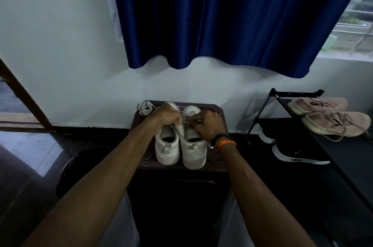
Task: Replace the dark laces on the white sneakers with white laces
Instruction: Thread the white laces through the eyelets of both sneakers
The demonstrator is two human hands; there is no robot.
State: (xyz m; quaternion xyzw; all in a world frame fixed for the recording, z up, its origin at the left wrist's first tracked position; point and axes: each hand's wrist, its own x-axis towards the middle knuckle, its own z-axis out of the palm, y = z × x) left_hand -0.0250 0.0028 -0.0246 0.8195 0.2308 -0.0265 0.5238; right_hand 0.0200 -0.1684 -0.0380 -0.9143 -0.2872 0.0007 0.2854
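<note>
Sneakers (180,146) sit on a dark stool (219,158) below blue curtain (222,15); both hands' grip pinches white lace (182,120).

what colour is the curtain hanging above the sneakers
Deep blue; the curtain shows best in the head view, the only one here.

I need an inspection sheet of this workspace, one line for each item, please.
Surface: dark wooden stool, top carries the shoes.
Job's things: two white sneakers, heels toward the person; a white lace pinched above them; spare white lace bundle at the far left corner.
Clutter: nothing seen.
Grippers: left hand and right hand both pinch the lace.
Cables: nothing seen.
Surroundings: blue curtain, black shoe rack with pink sneakers, window.
</note>
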